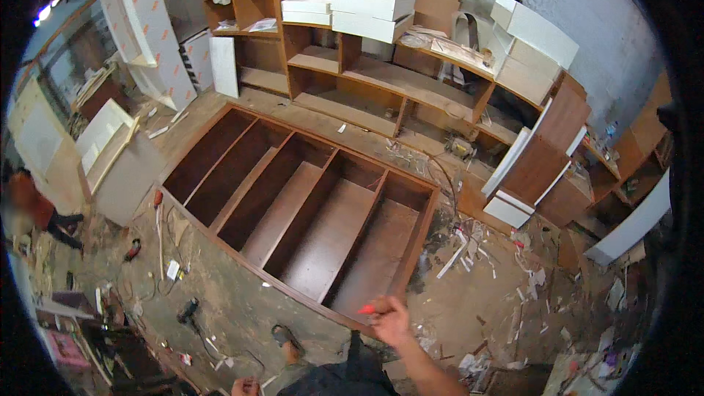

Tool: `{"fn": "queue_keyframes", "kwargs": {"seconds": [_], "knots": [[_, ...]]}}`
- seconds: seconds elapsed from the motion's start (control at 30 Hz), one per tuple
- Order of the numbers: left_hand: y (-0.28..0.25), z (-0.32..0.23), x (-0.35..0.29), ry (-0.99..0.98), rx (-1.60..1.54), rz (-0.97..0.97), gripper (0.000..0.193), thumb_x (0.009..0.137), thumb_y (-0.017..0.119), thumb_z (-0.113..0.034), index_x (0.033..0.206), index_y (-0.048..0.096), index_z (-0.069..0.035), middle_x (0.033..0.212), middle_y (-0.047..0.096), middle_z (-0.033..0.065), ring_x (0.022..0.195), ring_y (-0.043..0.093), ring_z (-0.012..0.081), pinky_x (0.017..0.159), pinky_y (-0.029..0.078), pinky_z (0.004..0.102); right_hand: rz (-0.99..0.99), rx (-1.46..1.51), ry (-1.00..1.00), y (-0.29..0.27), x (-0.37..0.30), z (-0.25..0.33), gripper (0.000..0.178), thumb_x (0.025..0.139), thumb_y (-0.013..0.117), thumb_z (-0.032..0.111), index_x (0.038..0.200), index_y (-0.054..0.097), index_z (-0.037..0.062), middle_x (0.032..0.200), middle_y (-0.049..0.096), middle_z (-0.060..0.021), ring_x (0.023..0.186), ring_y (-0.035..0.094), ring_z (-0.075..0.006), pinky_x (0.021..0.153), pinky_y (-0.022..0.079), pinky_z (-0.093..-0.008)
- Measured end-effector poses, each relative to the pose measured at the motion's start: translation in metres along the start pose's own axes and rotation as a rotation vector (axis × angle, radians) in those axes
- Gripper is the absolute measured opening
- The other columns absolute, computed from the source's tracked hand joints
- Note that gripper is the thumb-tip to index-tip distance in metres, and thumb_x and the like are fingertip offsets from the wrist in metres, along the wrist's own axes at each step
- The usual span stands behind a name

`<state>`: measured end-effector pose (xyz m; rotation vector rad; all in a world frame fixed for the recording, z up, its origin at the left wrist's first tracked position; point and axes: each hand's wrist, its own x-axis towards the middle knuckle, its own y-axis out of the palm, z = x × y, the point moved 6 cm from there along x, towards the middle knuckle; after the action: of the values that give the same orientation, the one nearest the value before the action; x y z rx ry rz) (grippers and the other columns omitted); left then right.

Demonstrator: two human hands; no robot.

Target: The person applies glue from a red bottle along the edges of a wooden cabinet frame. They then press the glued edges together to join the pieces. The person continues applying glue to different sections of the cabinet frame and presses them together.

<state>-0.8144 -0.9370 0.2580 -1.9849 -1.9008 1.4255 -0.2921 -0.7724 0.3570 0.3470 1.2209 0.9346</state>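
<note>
A dark brown wooden shelf unit [330, 231] lies on its back on the floor in front of me, its several compartments facing up. Over its near right corner is my right hand [394, 323], fingers closed on a small red object [367, 309]. The rest of that object is hidden in the grip, so its kind does not show. My left hand [246, 387] is low at the bottom edge, left of my legs and apart from the unit. Its fingers look curled, and whatever they hold, if anything, cannot be made out.
A power drill [188, 311] and a red-handled tool [158, 198] lie left of the unit. Scraps and offcuts [469, 249] litter the floor at right. Open cabinets [345, 95] with white boxes [374, 4] line the back wall. Another person [33, 205] is at far left.
</note>
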Motion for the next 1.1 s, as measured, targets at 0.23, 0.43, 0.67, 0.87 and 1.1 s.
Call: {"fn": "queue_keyframes", "kwargs": {"seconds": [0.23, 0.43, 0.67, 0.87, 1.1], "knots": [[-0.05, -0.137, 0.217, 0.435, 0.412, 0.134, 0.05, 0.086, 0.067, -0.036, 0.128, 0.062, -0.008, 0.113, 0.067, 0.0228, 0.102, 0.066, 0.0396, 0.088, 0.053, 0.0443, -0.039, 0.351, -0.571, -0.045, -0.047, -0.035, 0.028, 0.096, 0.058, 0.038, 0.099, 0.065, 0.0112, 0.091, 0.067, -0.0059, 0.077, 0.06, -0.0187, 0.065, 0.049, -0.0329], [0.153, -0.213, 0.312, 0.683, 0.628, 0.537, 0.07, 0.094, 0.057, -0.043, 0.147, 0.039, -0.001, 0.138, 0.054, 0.0253, 0.12, 0.058, 0.0425, 0.101, 0.047, 0.0491, -0.293, 0.456, -0.727, -0.09, -0.041, -0.137, 0.027, 0.096, 0.06, 0.037, 0.103, 0.066, 0.0109, 0.089, 0.066, -0.0039, 0.075, 0.057, -0.0165, 0.059, 0.046, -0.0277], [0.373, -0.213, 0.421, 0.687, 0.469, 0.322, 0.068, 0.101, 0.046, -0.035, 0.152, 0.022, 0.002, 0.131, 0.055, 0.0332, 0.113, 0.059, 0.0483, 0.095, 0.048, 0.0526, -0.595, 0.398, -0.648, -0.172, 0.027, -0.19, 0.022, 0.103, 0.055, 0.026, 0.09, 0.055, 0.0079, 0.076, 0.052, -0.0056, 0.059, 0.042, -0.0152, 0.053, 0.041, -0.0325], [0.419, -0.252, 0.461, 0.914, 0.4, 0.162, 0.064, 0.097, 0.054, -0.017, 0.147, 0.025, 0.01, 0.1, 0.067, 0.0266, 0.087, 0.066, 0.0461, 0.075, 0.053, 0.0495, -0.624, 1.027, -0.511, -0.239, 0.076, -0.163, 0.034, 0.105, 0.051, 0.03, 0.079, 0.046, 0.0089, 0.076, 0.039, -0.0036, 0.062, 0.032, -0.0177, 0.06, 0.038, -0.037], [0.448, -0.305, 0.525, 0.684, 0.247, 0.332, 0.051, 0.099, 0.055, -0.02, 0.14, 0.039, 0.003, 0.086, 0.068, 0.0222, 0.076, 0.068, 0.0361, 0.068, 0.051, 0.0439, -0.545, 1.038, -0.56, -0.278, 0.106, -0.093, 0.037, 0.107, 0.044, 0.032, 0.077, 0.045, 0.0106, 0.079, 0.039, -0.0022, 0.065, 0.035, -0.0181, 0.058, 0.035, -0.0337]]}}
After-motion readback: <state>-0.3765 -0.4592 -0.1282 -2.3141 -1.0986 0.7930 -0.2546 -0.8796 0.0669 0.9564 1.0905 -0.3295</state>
